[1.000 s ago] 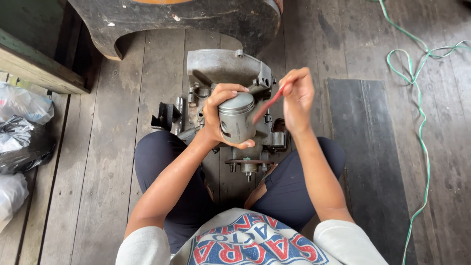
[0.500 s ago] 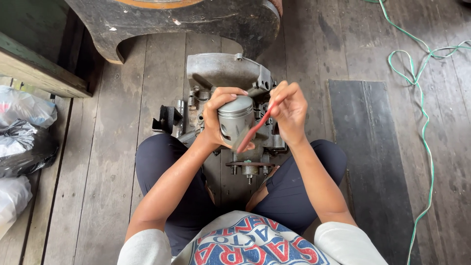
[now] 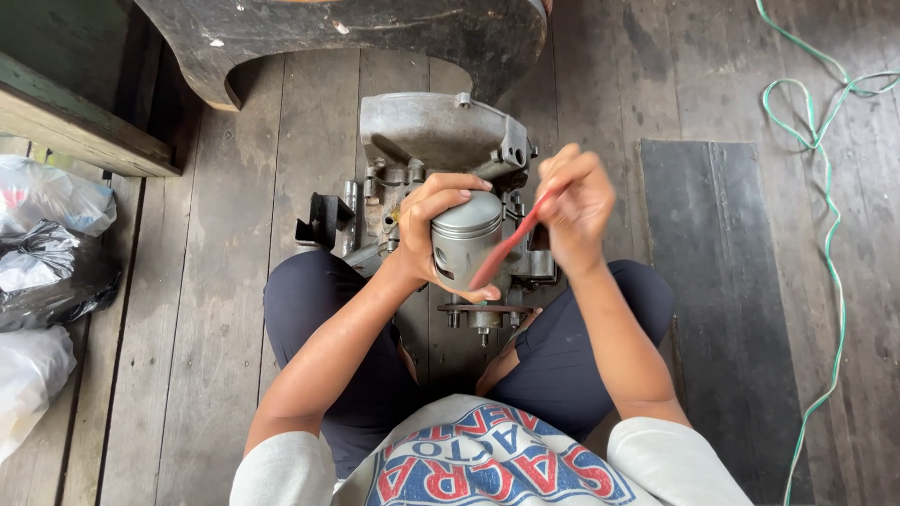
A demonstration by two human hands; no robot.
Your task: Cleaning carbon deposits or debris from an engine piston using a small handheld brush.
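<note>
While I sit on the floor: my legs (image 3: 562, 347) lie on both sides of the engine.
Left hand (image 3: 433, 225): fingers shut around the grey piston (image 3: 466, 242), held up over the engine.
Right hand (image 3: 574, 199): fingers pinch a thin red tool (image 3: 506, 245); its tip touches the piston's side.
Work so far: piston is out; I think cleaning is only partly done.
Behind: grey engine block (image 3: 422, 131), then green cord (image 3: 825, 187) on wood planks (image 3: 234, 281).

piston (image 3: 466, 239): dull grey metal | floor (image 3: 234, 234): rough weathered wood | bags (image 3: 47, 253): glossy plastic
</note>
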